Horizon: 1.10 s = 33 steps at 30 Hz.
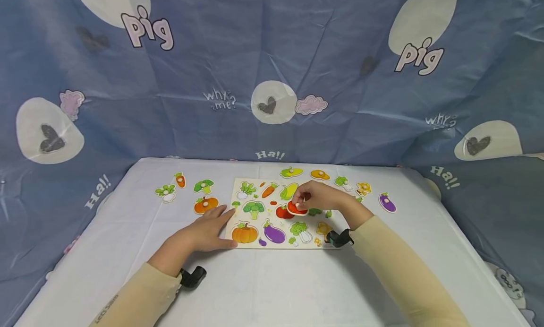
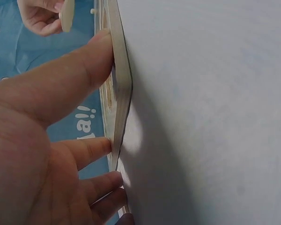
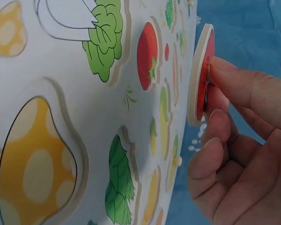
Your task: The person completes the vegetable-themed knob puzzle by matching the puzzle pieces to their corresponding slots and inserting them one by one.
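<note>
A pale wooden puzzle board with vegetable pictures in shallow recesses lies on the white table. My left hand rests at its left edge, fingers spread. In the left wrist view, the thumb presses on the board's edge and the other fingertips touch the side. My right hand pinches a red tomato puzzle piece between thumb and fingers. The piece overlaps the printed tomato in the head view. In the right wrist view, the piece stands tilted, apart from the board, its knob hidden by the fingers.
Left of the board lie a pumpkin piece, broccoli, carrot and radish. Behind it are a corn piece and a potato piece. Cabbage, mushroom and eggplant pieces lie right. A blue curtain hangs behind.
</note>
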Available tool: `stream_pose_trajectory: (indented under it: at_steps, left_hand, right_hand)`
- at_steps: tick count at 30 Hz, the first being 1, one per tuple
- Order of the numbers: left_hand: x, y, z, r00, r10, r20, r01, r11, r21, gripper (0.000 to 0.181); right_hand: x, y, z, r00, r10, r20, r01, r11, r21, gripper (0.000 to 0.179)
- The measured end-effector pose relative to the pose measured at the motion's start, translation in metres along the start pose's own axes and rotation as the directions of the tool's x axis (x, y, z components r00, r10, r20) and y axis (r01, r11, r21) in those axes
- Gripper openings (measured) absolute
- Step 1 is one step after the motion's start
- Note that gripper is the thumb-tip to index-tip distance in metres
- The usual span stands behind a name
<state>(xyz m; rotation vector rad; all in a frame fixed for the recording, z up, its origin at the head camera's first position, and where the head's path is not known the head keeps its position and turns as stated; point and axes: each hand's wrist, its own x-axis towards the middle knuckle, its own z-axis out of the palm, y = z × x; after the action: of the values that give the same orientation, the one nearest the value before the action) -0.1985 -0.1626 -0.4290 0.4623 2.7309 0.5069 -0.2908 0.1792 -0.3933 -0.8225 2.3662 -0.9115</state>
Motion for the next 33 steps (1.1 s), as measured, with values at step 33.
stream_pose_trajectory:
  at_steps: [33]
  left_hand:
    - [-0.001, 0.003, -0.002, 1.0, 0.001, 0.003, -0.001, 1.0, 0.007, 0.095]
  right_hand:
    - [0.036, 0.003, 0.031, 0.998, 0.06, -0.006, -0.06, 0.998, -0.007, 0.008]
